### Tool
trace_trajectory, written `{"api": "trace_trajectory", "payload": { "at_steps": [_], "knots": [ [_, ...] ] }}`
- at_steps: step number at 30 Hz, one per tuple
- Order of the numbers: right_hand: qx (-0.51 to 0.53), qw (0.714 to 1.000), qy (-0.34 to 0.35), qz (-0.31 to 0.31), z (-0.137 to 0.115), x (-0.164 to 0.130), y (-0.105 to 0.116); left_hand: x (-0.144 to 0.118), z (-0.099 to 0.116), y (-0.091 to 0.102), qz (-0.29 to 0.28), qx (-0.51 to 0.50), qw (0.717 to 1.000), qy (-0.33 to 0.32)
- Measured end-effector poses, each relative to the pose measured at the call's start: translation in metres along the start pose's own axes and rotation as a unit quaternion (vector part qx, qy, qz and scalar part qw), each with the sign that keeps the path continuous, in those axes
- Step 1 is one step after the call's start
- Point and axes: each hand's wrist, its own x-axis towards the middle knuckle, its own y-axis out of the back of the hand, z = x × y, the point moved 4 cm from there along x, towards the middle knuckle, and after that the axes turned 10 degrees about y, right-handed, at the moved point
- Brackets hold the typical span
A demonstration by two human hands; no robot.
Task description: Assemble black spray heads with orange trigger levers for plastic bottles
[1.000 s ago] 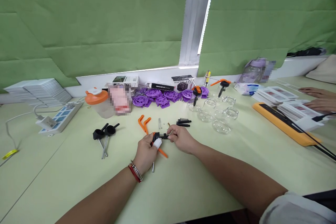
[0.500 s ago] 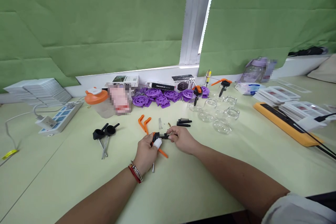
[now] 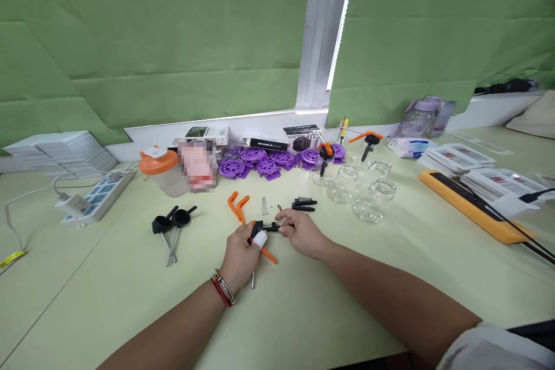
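A pale green table (image 3: pixel 130 300) runs below green blinds, and near its middle both hands meet over a small black clamp (image 3: pixel 264 225). The left hand (image 3: pixel 240 254) is closed round the clamp's body and orange lever (its thumb wears a white cap), while the right hand (image 3: pixel 301 232) pinches the black piece at the clamp's 3 o'clock end. Assembly looks partway: two finished clamps (image 3: pixel 171 222) lie at 9 o'clock, with loose levers (image 3: pixel 237 203), pins (image 3: pixel 264 204) and black bits (image 3: pixel 303 203) unused at 12 o'clock.
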Motion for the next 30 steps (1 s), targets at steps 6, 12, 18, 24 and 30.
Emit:
{"api": "trace_trajectory", "payload": {
  "at_steps": [6,12,18,24,30],
  "knots": [
    [-0.009,1.0,0.006,0.0,0.0014,-0.0007,0.001,-0.001,0.0024,0.0006,0.003,0.018,1.0,-0.01],
    [-0.005,1.0,-0.003,-0.008,0.0024,0.0004,0.0007,-0.0002,-0.0024,0.0003,-0.001,-0.001,1.0,-0.002],
    [-0.002,1.0,0.005,-0.008,0.0022,-0.0001,0.0009,-0.0003,-0.0013,0.0003,-0.004,0.006,1.0,-0.005],
    [-0.015,1.0,0.008,-0.006,0.0044,-0.0005,0.0008,-0.0005,0.0002,0.0005,0.005,0.012,1.0,-0.004],
    [-0.018,1.0,0.003,-0.008,0.0017,-0.0014,0.0009,-0.0002,-0.0015,0.0002,0.003,0.015,1.0,-0.002]
  ]
}}
